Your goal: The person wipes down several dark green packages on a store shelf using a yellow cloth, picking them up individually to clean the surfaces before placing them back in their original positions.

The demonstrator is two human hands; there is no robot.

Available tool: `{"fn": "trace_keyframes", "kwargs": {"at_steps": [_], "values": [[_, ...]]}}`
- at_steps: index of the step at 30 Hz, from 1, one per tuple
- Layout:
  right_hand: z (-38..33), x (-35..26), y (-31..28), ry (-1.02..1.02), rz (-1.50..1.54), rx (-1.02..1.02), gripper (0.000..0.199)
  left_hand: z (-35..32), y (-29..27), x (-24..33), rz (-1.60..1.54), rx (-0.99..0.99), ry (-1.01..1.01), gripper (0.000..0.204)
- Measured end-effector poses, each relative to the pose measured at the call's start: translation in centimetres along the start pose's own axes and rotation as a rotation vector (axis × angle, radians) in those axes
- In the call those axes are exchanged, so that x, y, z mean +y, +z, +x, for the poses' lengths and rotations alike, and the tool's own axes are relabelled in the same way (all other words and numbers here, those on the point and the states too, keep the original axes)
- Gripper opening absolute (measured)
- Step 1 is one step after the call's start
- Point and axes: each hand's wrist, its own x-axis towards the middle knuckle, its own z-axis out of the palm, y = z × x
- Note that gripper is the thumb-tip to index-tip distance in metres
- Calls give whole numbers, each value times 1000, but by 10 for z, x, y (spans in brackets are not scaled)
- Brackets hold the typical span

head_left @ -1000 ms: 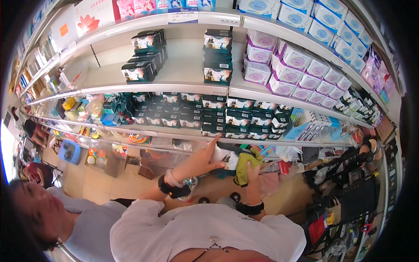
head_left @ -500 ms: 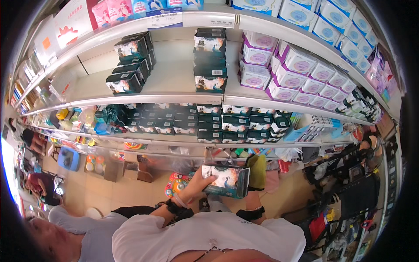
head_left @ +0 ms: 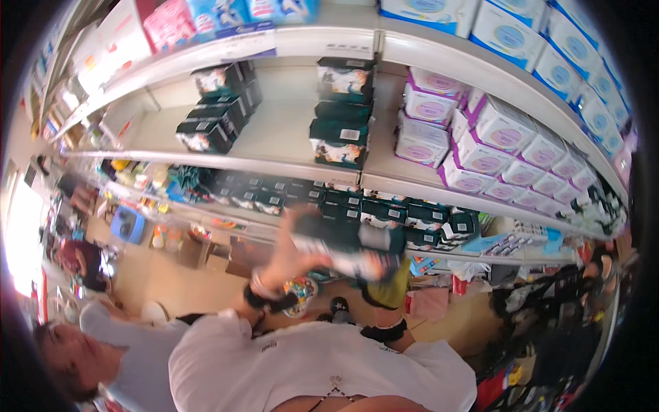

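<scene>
My left hand point(head_left: 283, 253) grips a dark green soft pack point(head_left: 353, 246) with a pale picture on its side, like a pack of sanitary pads. The pack is tilted and smeared by motion, raised in front of the lower shelf. A yellow-green cloth point(head_left: 391, 292) with a dark edge sits at the end of my right forearm, just below the pack. It covers most of my right hand point(head_left: 386, 316), so the fingers are hidden. Similar dark green packs point(head_left: 340, 142) stand stacked on the middle shelf, and several more rows point(head_left: 384, 214) fill the lower shelf.
Purple-and-white packs point(head_left: 480, 141) are stacked right of the middle shelf, blue-and-white ones point(head_left: 508, 34) above. The metal shelf edge point(head_left: 274, 167) runs across in front. A person point(head_left: 75, 357) is close by on my left. Cardboard boxes point(head_left: 220, 259) stand on the floor.
My left hand has lifted the pack up toward the lower shelf and tipped it. The cloth at my right hand has shifted down and slightly left. The view has shifted, too.
</scene>
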Motion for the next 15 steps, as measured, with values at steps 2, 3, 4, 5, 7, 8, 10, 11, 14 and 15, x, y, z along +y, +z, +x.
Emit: {"fn": "trace_keyframes", "kwargs": {"at_steps": [2, 3, 4, 5, 7, 8, 10, 11, 14, 15], "values": [[14, -21, -1, -24, 3, 507, 30, 39, -11, 15, -295, 263, 3, 76], [24, -31, -7, -13, -7, 889, 33, 62, -32, 12, -58, 288, 185, 71], [11, -41, -38, 12, -194, 791, 30, 73, -46, 17, -51, 364, 176, 66], [-1, -52, -86, 38, -102, 381, 29, 75, -63, 27, -22, 468, 173, 62], [-27, -74, -121, -15, -29, 115, 29, 86, -108, 19, 196, 607, 280, 51], [-28, -78, -109, -2, -24, 116, 29, 91, -123, 21, 231, 642, 270, 46], [-27, -84, -93, -90, -170, 1113, 36, 98, -158, 23, 260, 677, 261, 36], [-36, -85, -108, -84, -177, 1113, 36, 105, -176, 18, 245, 665, 256, 31], [-48, -88, -115, -69, -219, 941, 46, 130, -233, -1, 227, 588, 225, 23], [-54, -88, -127, -77, -218, 941, 46, 142, -245, -6, 242, 535, 156, 24]]}}
